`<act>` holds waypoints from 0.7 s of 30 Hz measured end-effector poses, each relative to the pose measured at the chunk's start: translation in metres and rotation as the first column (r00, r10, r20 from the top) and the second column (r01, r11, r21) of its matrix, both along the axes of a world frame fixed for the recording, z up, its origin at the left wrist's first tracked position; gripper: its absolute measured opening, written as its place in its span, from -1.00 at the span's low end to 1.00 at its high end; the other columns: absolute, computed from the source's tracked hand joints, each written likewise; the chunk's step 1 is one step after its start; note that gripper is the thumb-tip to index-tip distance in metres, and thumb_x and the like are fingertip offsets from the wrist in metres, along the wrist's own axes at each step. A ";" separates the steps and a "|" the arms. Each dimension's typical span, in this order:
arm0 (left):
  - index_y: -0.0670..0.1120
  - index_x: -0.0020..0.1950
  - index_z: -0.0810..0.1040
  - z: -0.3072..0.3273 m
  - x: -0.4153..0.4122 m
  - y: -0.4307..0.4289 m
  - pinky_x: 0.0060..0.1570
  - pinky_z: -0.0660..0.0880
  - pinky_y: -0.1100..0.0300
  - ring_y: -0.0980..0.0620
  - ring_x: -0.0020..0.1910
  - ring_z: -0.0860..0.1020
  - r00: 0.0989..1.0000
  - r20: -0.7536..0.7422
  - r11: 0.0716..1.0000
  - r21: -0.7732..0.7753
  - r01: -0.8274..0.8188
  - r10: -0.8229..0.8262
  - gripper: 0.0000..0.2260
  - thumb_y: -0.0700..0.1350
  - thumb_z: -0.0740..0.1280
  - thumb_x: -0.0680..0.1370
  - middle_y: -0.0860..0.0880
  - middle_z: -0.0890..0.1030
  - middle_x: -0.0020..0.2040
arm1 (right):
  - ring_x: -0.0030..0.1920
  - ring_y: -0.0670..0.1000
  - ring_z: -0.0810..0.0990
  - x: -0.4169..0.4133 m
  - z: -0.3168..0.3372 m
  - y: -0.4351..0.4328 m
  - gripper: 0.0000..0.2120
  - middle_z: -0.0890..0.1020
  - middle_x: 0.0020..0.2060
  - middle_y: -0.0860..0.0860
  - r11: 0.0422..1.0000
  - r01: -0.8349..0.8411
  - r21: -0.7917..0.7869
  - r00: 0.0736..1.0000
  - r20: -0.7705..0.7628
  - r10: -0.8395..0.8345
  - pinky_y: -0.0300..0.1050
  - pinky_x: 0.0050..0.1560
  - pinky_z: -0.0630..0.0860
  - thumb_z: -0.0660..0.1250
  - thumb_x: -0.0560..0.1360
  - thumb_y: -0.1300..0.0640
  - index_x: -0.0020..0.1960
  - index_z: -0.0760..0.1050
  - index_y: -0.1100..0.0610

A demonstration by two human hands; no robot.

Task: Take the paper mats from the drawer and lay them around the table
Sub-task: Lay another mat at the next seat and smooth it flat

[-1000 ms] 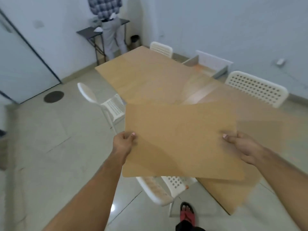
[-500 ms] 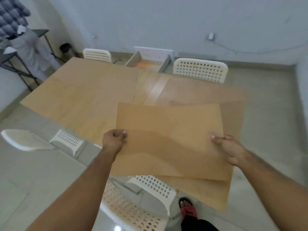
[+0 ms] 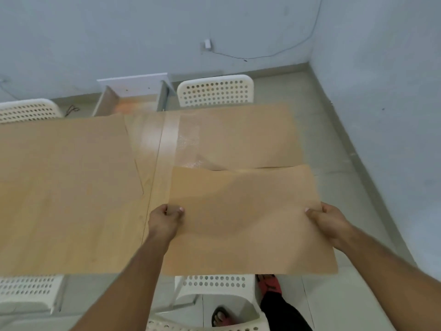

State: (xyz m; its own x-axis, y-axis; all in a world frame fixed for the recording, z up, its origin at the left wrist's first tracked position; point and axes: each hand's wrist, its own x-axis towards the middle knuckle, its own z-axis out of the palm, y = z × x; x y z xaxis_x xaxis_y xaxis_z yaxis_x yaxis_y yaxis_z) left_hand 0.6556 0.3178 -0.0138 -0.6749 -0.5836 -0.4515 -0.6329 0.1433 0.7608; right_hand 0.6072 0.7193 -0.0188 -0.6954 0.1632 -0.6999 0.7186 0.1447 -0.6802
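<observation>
Both hands, left (image 3: 165, 219) and right (image 3: 328, 222), pinching paper mat (image 3: 243, 218) at table (image 3: 71, 199) corner, three o'clock; overhanging edge, likely sliding off.

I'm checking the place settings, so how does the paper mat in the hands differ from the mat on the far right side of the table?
The held paper mat is gripped at its side edges by the left hand and right hand; the far mat is untouched. The held mat bows and overhangs the near table edge; the far mat lies mostly flat on it. The held mat overlaps the far mat's near edge. Both are plain brown rectangular sheets.
</observation>
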 end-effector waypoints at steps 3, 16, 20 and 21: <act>-0.10 0.03 0.64 -0.007 -0.003 -0.003 -0.06 0.59 0.03 -0.12 -0.10 0.64 1.000 0.024 0.999 -0.038 0.014 -0.013 -0.84 -0.07 0.48 0.51 -0.08 0.67 -0.06 | -0.08 0.16 0.68 0.012 -0.004 -0.004 -0.80 0.69 -0.04 0.07 0.995 0.042 0.094 0.998 -0.057 -0.037 0.04 -0.10 0.62 0.36 0.58 0.16 0.19 0.59 0.13; -0.15 0.48 0.40 -0.010 -0.004 -0.006 0.20 0.49 0.00 -0.21 0.23 0.54 0.983 0.173 0.955 -0.274 0.113 -0.067 -0.48 -0.11 0.39 0.53 -0.18 0.54 0.32 | 0.24 0.25 0.54 0.002 -0.008 -0.040 -0.36 0.54 0.33 0.13 0.883 -0.080 0.463 0.972 -0.161 0.173 0.06 0.22 0.45 0.36 0.56 0.12 0.57 0.19 0.02; -0.10 0.54 0.32 -0.013 -0.008 -0.006 0.22 0.53 -0.09 -0.23 0.25 0.51 0.953 0.259 0.914 -0.327 0.241 -0.158 -0.42 -0.02 0.36 0.54 -0.20 0.44 0.35 | 0.24 0.26 0.52 0.001 -0.011 -0.041 -0.31 0.48 0.34 0.19 0.825 -0.089 0.559 0.972 -0.134 0.195 0.15 0.22 0.47 0.38 0.53 0.05 0.58 0.17 0.03; -0.09 0.54 0.31 -0.013 -0.009 -0.006 0.22 0.53 -0.10 -0.23 0.27 0.49 0.943 0.280 0.899 -0.343 0.273 -0.180 -0.41 -0.01 0.36 0.54 -0.20 0.42 0.35 | 0.24 0.27 0.51 0.000 -0.011 -0.040 -0.31 0.44 0.36 0.21 0.808 -0.103 0.580 0.972 -0.114 0.206 0.13 0.21 0.47 0.37 0.54 0.05 0.58 0.16 0.04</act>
